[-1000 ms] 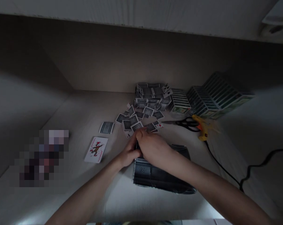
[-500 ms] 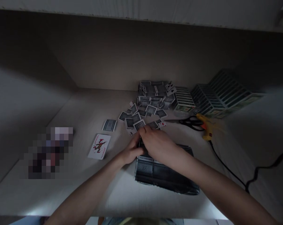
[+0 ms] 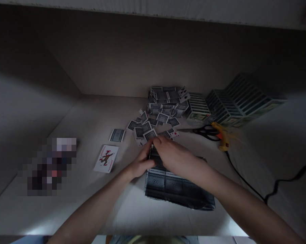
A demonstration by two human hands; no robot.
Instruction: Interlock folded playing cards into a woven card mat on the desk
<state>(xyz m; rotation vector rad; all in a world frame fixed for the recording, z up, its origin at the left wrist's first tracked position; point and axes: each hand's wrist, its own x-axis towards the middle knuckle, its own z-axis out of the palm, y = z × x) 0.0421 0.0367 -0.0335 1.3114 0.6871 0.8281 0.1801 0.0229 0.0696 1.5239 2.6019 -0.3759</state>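
Some cards (image 3: pixel 156 180) line the dark box (image 3: pixel 193 196); loose cards (image 3: pixel 139 133) lie behind it. The left hand (image 3: pixel 139 166) holds its side. The right hand (image 3: pixel 172 152) bends over its corner; I cannot tell its grip.

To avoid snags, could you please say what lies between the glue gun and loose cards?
Scissors, handles beside the glue gun, blades toward the loose cards: head view.

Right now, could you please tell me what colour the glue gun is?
The glue gun is yellow, seen best in the head view.
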